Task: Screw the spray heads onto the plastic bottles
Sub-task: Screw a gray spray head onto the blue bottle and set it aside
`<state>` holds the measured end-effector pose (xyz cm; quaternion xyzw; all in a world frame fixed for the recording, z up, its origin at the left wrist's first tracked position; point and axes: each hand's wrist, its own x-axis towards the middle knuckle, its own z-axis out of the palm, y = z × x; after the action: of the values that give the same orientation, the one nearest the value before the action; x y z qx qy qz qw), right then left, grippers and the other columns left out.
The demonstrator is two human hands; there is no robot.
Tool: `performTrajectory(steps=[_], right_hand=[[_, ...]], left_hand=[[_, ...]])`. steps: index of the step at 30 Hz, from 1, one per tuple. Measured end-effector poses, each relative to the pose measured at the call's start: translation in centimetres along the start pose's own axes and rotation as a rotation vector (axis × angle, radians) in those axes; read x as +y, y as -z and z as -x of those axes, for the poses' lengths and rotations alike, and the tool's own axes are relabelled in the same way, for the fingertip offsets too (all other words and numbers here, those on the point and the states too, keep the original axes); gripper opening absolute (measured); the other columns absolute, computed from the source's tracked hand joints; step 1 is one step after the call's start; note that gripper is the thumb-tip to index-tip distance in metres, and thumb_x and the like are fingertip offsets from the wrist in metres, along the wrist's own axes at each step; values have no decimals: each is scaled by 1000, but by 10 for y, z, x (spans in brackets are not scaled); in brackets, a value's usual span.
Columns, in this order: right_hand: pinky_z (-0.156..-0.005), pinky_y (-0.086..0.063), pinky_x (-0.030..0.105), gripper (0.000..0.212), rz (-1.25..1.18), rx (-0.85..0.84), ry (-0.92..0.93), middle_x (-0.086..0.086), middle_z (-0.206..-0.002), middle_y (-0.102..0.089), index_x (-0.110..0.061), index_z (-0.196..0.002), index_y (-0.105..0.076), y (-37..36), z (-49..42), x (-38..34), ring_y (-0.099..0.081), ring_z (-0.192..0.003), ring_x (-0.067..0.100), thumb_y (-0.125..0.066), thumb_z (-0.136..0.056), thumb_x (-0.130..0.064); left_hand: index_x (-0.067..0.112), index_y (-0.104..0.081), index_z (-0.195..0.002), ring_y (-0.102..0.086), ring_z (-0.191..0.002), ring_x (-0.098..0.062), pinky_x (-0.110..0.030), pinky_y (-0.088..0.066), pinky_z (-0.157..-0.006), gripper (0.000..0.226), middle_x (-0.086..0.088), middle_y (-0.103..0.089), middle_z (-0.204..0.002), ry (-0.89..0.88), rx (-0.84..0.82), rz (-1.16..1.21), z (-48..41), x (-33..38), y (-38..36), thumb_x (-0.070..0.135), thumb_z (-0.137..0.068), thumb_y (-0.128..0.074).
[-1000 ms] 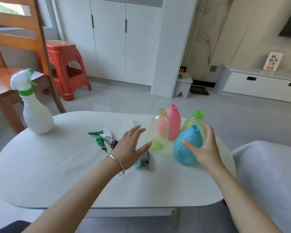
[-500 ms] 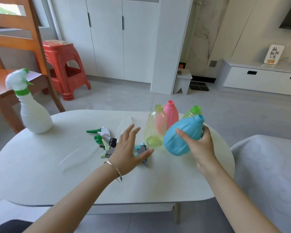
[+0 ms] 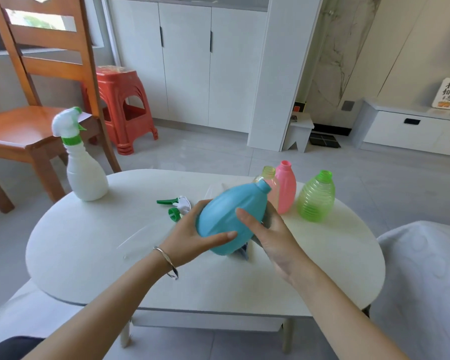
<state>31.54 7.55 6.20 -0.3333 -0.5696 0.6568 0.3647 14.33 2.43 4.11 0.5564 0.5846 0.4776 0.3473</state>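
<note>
You hold the blue bottle tilted above the bench, its neck pointing up and to the right. Your left hand curls round its base, and your right hand grips its side with the thumb in front. A loose spray head lies just to the left. The pink bottle and green bottle stand behind.

blue bottle, pink bottle, ribbed green bottle, white bottle w/ green collar, red stool
</note>
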Motion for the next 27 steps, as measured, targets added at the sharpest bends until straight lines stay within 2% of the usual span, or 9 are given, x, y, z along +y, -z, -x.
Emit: performTrajectory(steps=[3, 5, 7, 10, 14, 17, 21, 23, 27], right_hand=[[-96, -47, 24, 59, 157, -82, -10, -10, -124, -62, -30, -122, -56, 9, -11, 2, -58, -114, 0, -67, -69, -53], [-100, -42, 20, 39, 360, -82, -3, -17, -124, -60, -36, -115, -58, 18, -19, 12, -53, -117, -4, -68, -77, -44], [-101, -39, 20, 35, 553, -90, -16, -18, -123, -58, -35, -114, -58, 25, -25, 28, -50, -121, 0, -70, -81, -34], [-96, -34, 19, 49, 818, -117, -37, -15, -120, -54, -28, -123, -57, 31, -30, 49, -48, -116, 4, -75, -77, -32], [-94, -37, 19, 48, 1083, -146, 96, -8, -120, -59, -22, -119, -64, 31, -35, 64, -51, -115, 10, -77, -74, -29], [-85, -37, 18, 37, 1136, -83, 172, -10, -111, -58, -24, -109, -69, 25, -36, 71, -50, -108, 10, -76, -73, -32], [-76, -31, 25, 29, 1223, -16, 277, -11, -92, -49, -21, -87, -69, 15, -35, 78, -46, -93, 13, -75, -70, -43], [-83, -27, 24, 36, 1257, -31, 298, -12, -100, -48, -24, -89, -68, 15, -33, 78, -41, -99, 10, -72, -69, -54], [-109, -15, 24, 58, 1313, -226, 240, -15, -141, -38, -32, -122, -60, 27, -29, 73, -23, -133, 9, -68, -71, -56]], left_hand=[[28, -55, -112, -66, -77, 3, -13, -51, -60, 71, 7, -66, -97, 35, 98, 15, -1, -1, 33, 58, -51, -74], [32, -56, -107, -65, -76, 4, -11, -50, -60, 66, 6, -67, -97, 49, 164, 22, 1, -2, 57, 59, -49, -73], [37, -54, -103, -65, -76, 5, -9, -50, -59, 63, 7, -66, -97, 56, 194, 15, 5, -4, 74, 58, -48, -74], [34, -53, -110, -65, -77, 4, -11, -51, -60, 70, 7, -66, -99, 74, 210, -24, 12, -11, 89, 59, -47, -74], [28, -53, -117, -66, -80, 0, -14, -53, -61, 79, 6, -67, -100, 85, 208, -45, 19, -17, 99, 59, -48, -74], [29, -54, -116, -66, -82, -2, -15, -53, -61, 76, 5, -67, -100, 82, 197, -42, 24, -20, 104, 58, -49, -75], [29, -53, -117, -66, -81, 0, -14, -53, -60, 79, 6, -67, -99, 87, 213, -60, 28, -24, 111, 59, -48, -75], [28, -54, -118, -66, -81, -1, -16, -54, -60, 80, 5, -67, -100, 89, 218, -61, 29, -25, 114, 59, -48, -75], [29, -54, -115, -66, -79, 0, -15, -54, -59, 79, 5, -67, -98, 101, 231, -54, 29, -28, 118, 60, -46, -75]])
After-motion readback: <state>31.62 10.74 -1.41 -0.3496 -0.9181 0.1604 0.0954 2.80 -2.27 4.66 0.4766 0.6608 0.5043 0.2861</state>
